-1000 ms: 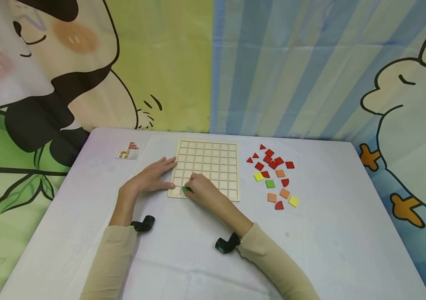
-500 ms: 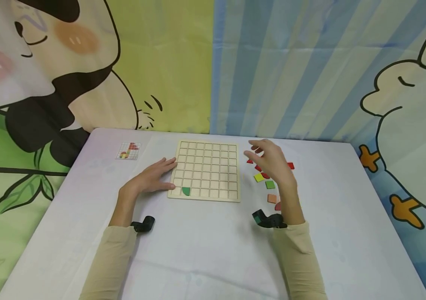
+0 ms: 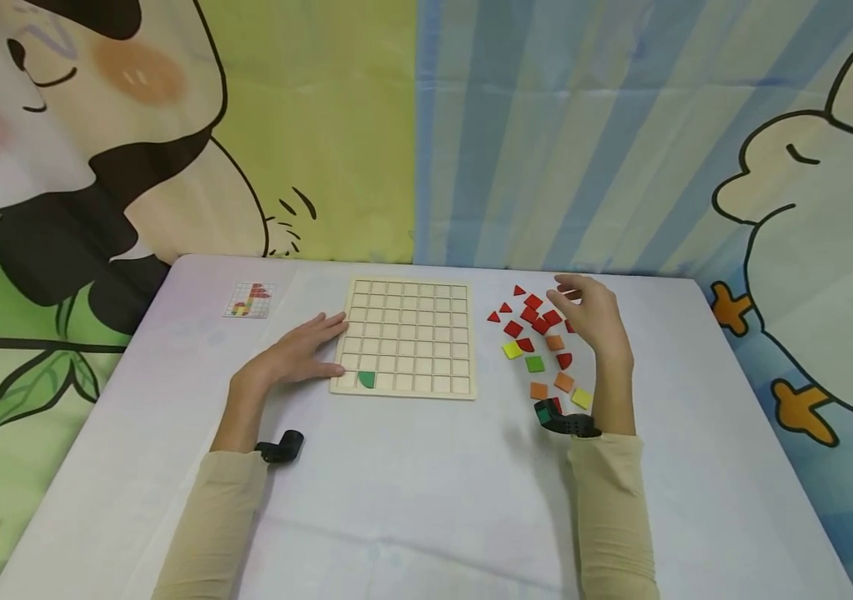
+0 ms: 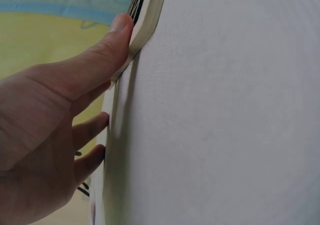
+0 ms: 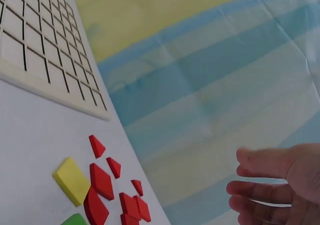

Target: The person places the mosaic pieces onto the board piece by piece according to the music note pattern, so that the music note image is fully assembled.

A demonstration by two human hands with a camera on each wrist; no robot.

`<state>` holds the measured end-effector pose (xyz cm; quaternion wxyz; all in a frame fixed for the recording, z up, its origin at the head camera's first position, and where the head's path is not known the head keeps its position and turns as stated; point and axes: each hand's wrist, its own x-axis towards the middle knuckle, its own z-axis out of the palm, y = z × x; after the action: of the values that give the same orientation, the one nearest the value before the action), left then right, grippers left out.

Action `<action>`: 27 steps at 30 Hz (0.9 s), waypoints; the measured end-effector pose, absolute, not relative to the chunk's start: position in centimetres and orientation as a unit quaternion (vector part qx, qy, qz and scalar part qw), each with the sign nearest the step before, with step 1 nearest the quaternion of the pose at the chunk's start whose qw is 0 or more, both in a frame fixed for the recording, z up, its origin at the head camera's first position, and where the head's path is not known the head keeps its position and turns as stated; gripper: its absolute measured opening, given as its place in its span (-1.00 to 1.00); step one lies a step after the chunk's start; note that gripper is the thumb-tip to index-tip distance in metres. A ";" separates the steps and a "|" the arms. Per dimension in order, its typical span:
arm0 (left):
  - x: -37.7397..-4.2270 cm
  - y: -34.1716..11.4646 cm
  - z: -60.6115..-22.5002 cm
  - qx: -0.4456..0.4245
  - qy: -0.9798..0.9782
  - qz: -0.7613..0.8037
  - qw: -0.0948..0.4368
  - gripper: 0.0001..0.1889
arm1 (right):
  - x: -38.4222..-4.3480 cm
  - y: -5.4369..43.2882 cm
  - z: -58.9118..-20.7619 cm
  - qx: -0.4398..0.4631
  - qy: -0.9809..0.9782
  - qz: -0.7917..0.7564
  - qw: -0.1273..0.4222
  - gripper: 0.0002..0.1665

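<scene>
A pale wooden grid board [image 3: 409, 337] lies flat on the table. One green quarter-circle tile [image 3: 366, 380] sits in its bottom row, near the left corner. My left hand [image 3: 294, 350] rests against the board's left edge, fingers spread; in the left wrist view its thumb [image 4: 112, 42] touches the rim. Above the right part of the loose tiles hovers my right hand [image 3: 593, 317], fingers loosely bent and holding nothing. Around it lie red square tiles [image 3: 529, 314], small red triangles [image 3: 519, 290], orange squares [image 3: 539, 390], yellow squares [image 3: 512, 350], a green square [image 3: 534, 363] and red quarter-circles [image 3: 564, 361].
A small printed card [image 3: 249, 300] with a coloured grid picture lies at the table's back left. The white-covered table [image 3: 396, 492] ends at a back edge against a cartoon-printed cloth [image 3: 531, 142]. Black cameras [image 3: 281, 447] are strapped to both wrists.
My right hand has let go of the green quarter-circle, leaving it on the board, and moved right over the loose tiles. The left hand stays at the board's edge.
</scene>
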<state>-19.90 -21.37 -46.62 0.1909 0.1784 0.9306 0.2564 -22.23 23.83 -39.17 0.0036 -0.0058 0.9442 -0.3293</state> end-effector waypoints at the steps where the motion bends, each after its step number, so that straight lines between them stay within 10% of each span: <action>1: -19.9 -21.5 -46.6 0.177 0.930 0.259 0.191 -0.07 | -22.3 23.9 -39.3 -0.001 0.944 -0.329 0.008 -0.46; 27: -20.1 -21.5 -47.0 0.184 0.932 0.250 0.188 -0.07 | -22.7 22.8 -41.6 -0.121 0.925 -0.226 0.279 -0.52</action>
<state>-20.05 -21.48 -47.04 0.1877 0.1844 0.9319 0.2498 -22.69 22.85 -41.61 0.2790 -0.1211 0.9254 -0.2260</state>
